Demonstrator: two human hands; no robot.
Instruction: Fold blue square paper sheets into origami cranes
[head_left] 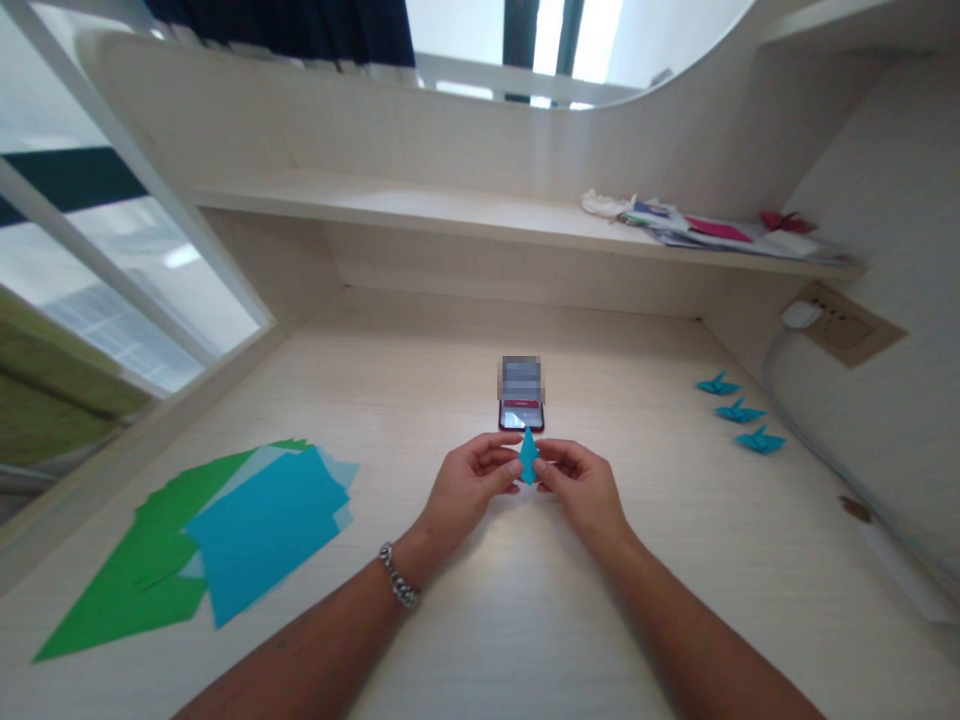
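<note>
A small blue folded paper [529, 457], narrow and diamond-shaped, is held upright between both hands over the desk. My left hand [474, 477] pinches its left edge between thumb and fingers. On the opposite edge, my right hand [581, 482] grips it the same way. Just beyond the fingertips lies a smartphone [520, 414] with its screen lit. Three blue paper cranes [740, 411] stand in a row at the right side of the desk. To the left, blue paper sheets [270, 525] lie partly over green paper sheets [127, 580].
Along the back runs a shelf [420, 213] with papers [720, 230] and a red folded paper [787, 221] at its right. A white cable [795, 425] leads down from the wall socket [851, 325] past the cranes. A mirror [600, 50] hangs above.
</note>
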